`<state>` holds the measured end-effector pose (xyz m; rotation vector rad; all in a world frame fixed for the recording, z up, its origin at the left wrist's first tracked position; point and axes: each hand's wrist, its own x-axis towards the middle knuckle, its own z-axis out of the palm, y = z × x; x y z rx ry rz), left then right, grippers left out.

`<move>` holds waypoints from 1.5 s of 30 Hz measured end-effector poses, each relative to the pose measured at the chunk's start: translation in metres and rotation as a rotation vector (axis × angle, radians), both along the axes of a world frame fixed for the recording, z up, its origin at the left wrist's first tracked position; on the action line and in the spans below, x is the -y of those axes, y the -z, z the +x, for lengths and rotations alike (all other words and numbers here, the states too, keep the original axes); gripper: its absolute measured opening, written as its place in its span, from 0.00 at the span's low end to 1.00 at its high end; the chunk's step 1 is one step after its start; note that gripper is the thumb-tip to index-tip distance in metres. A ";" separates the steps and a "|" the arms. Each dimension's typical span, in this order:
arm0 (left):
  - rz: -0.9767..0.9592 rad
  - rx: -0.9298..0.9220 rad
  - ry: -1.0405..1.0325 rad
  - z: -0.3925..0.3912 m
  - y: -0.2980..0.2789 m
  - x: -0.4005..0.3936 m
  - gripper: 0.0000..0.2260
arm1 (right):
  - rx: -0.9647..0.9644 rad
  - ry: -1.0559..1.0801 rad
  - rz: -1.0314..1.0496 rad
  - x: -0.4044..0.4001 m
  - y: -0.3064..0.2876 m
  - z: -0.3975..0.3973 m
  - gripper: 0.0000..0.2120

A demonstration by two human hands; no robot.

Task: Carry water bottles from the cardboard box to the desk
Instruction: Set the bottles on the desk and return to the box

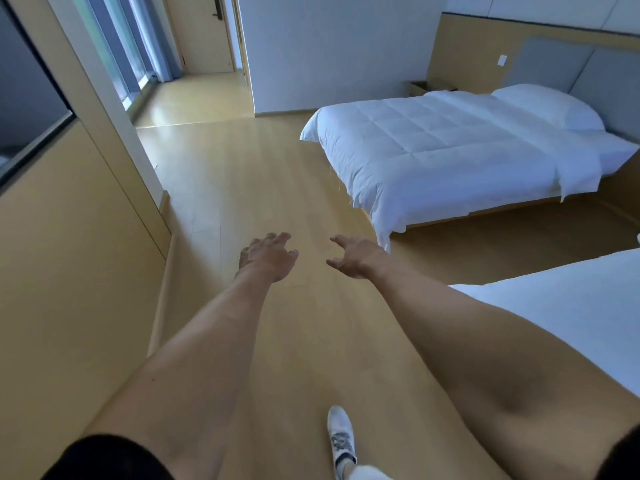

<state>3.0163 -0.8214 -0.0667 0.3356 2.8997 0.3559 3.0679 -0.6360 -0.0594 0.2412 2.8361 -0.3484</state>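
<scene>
Walking empty-handed across the pale wooden floor (277,341), between loads or before the first one, as I judge it.

Near, a white and grey sneaker (341,434) steps forward. Beyond it the left hand (266,256) and right hand (353,256) reach ahead, fingers loosely spread, holding nothing. Farther right stands a bed with a white quilted duvet (450,150); far left, a light wooden door (204,29). No water bottles, cardboard box or desk are in view, so the next move calls for finding the box.

Open wooden floor (263,188) runs ahead between the left wall panel (69,254) and the white bed (450,150).
</scene>
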 end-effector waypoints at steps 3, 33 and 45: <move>-0.005 -0.003 -0.037 -0.062 0.003 -0.011 0.23 | 0.008 -0.032 -0.031 -0.013 0.008 -0.071 0.30; 0.026 0.055 -0.069 -0.680 0.020 0.013 0.23 | 0.100 -0.016 0.025 -0.005 0.018 -0.688 0.30; -0.034 0.065 -0.020 -0.913 0.031 0.006 0.24 | 0.096 0.004 -0.011 -0.009 0.038 -0.923 0.32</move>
